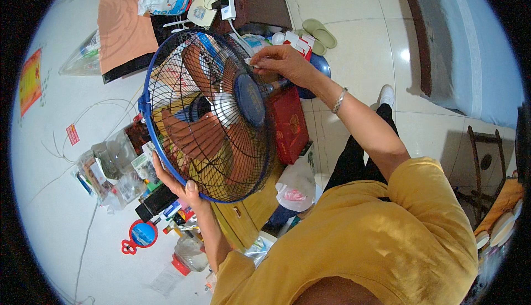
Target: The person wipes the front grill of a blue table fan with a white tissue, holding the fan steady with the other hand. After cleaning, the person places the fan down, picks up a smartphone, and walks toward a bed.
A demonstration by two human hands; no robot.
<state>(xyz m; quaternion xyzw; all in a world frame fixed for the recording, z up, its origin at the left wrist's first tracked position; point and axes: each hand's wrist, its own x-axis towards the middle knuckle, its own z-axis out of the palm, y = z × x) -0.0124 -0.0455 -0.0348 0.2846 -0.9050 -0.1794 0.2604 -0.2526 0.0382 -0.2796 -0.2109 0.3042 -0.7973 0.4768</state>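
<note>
A standing electric fan (pixel 250 99) with brown blades, a dark wire cage and a blue rim fills the middle of the view, its cage tilted. My left hand (pixel 178 184) grips the blue rim at the lower left, thumb on the near side. At the top right of the cage, my right hand (pixel 276 62) pinches a small white piece, perhaps cloth or tissue, between thumb and fingertips against the wires. Part of the fan's pole and round blue base (pixel 320 70) shows below my right wrist.
A power strip (pixel 226 0) with a plugged-in cord lies on a dark cabinet (pixel 265 8). Near the fan are a red box (pixel 289 126), a white plastic bag (pixel 295 184), green slippers (pixel 320 33) and a yellow wooden cabinet (pixel 236 218). A red-framed mirror (pixel 143 233) and a jar (pixel 191 253) are at lower left.
</note>
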